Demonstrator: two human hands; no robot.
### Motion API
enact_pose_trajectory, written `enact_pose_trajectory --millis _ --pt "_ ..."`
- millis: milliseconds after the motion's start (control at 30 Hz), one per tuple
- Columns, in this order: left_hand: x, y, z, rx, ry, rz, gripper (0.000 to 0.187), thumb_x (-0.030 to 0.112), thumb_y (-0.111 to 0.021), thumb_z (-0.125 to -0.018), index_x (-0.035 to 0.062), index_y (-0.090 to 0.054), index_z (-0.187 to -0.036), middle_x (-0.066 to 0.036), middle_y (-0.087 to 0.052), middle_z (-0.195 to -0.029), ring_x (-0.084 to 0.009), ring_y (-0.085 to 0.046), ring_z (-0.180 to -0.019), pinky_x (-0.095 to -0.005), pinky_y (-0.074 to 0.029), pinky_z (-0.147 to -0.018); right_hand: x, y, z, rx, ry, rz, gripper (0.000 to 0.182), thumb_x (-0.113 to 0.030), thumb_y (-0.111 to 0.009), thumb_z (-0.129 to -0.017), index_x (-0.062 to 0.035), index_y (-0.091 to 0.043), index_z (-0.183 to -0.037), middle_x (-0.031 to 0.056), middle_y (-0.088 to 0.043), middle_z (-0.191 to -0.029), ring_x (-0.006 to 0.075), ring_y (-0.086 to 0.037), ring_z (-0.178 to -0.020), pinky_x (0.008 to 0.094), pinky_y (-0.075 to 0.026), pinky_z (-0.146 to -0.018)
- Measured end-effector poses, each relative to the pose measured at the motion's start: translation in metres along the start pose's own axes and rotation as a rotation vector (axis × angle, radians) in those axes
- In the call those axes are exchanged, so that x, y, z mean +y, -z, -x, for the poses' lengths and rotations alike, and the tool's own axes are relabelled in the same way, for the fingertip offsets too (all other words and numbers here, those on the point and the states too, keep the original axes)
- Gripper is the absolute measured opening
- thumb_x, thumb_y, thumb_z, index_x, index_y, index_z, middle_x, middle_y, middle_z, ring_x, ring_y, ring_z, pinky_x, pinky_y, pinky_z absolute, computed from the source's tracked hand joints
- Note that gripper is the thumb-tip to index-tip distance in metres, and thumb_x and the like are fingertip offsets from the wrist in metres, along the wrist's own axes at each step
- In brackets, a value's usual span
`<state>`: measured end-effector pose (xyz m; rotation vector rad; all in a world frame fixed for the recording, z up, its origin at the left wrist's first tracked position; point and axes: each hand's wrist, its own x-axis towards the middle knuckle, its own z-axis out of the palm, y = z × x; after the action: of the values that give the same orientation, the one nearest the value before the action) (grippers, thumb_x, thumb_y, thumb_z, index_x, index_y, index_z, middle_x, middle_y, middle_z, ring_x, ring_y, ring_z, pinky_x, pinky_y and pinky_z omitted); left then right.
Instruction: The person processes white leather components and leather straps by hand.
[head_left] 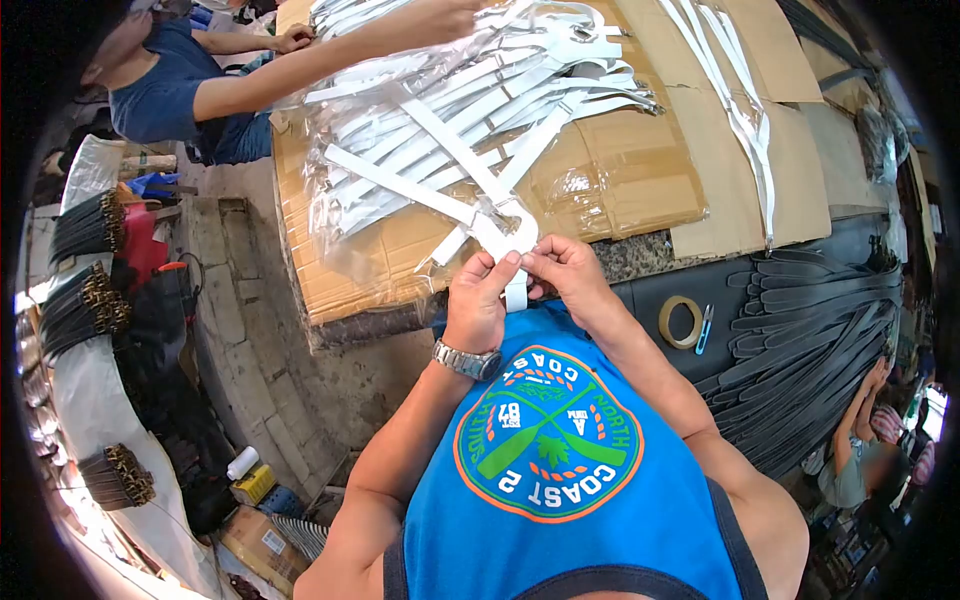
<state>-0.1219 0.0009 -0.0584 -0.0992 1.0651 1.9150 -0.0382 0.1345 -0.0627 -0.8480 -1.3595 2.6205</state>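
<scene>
A pair of white suspenders (pixel 488 232) is held close to my chest at the table's front edge. My left hand (pixel 478 298), with a metal watch on its wrist, pinches the strap near where the straps join. Close beside it, my right hand (pixel 565 268) grips the same white strap between thumb and fingers. Two straps run from my hands up over the pile, and a short end hangs below my fingers. Beyond them lies a heap of white suspenders (pixel 420 130) with metal clips, partly on clear plastic. What my fingertips cover is hidden.
Cardboard (pixel 640 185) covers the table. More white suspenders (pixel 750 130) lie at the right. A tape roll (pixel 681 322), blue-handled snips (pixel 705 330) and many black straps (pixel 810 340) are on the dark surface. Another person (pixel 190 90) reaches over the pile from the left.
</scene>
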Motion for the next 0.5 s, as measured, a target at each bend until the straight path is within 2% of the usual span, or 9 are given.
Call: enact_pose_trajectory --millis 167,300,400,500 --pt "0.007 -0.002 0.006 0.012 0.062 0.011 0.015 0.011 -0.066 -0.095 0.0003 -0.064 -0.106 -0.009 -0.071 -0.097 -0.0164 -0.068 -0.083 -0.0313 -0.057 -0.073 -0.002 -0.001 0.005 -0.009 -0.015 0.003 0.014 -0.016 -0.070 -0.094 -0.0031 -0.065 -0.090 0.0040 -0.067 -0.079 0.0082 -0.062 -0.067 0.0219 -0.052 -0.057" --pt "-0.002 0.008 0.007 0.093 0.026 -0.085 0.014 0.011 -0.070 -0.094 0.0008 -0.066 -0.103 -0.006 -0.071 -0.093 -0.0107 -0.065 -0.075 -0.0255 -0.053 -0.064 0.008 0.007 0.009 -0.025 -0.059 0.127 0.012 -0.015 -0.071 -0.093 -0.0043 -0.066 -0.094 0.0025 -0.065 -0.080 0.0085 -0.061 -0.070 0.0241 -0.052 -0.063" --pt "0.000 0.013 0.005 0.127 -0.004 -0.174 0.014 0.012 -0.072 -0.092 0.0018 -0.067 -0.101 -0.004 -0.071 -0.091 -0.0066 -0.062 -0.070 -0.0213 -0.047 -0.059 0.000 0.003 0.028 0.210 0.258 0.603 0.015 -0.012 -0.072 -0.090 -0.0041 -0.067 -0.101 0.0031 -0.064 -0.085 0.0113 -0.060 -0.075 0.0271 -0.050 -0.067" --pt "-0.001 0.014 0.007 0.111 0.018 -0.171 0.015 0.012 -0.072 -0.093 0.0021 -0.066 -0.102 -0.003 -0.071 -0.090 -0.0051 -0.061 -0.069 -0.0198 -0.045 -0.057 -0.020 -0.004 0.042 0.205 0.470 0.839 0.019 -0.009 -0.072 -0.087 -0.0052 -0.067 -0.105 0.0050 -0.063 -0.090 0.0144 -0.060 -0.078 0.0277 -0.049 -0.067"
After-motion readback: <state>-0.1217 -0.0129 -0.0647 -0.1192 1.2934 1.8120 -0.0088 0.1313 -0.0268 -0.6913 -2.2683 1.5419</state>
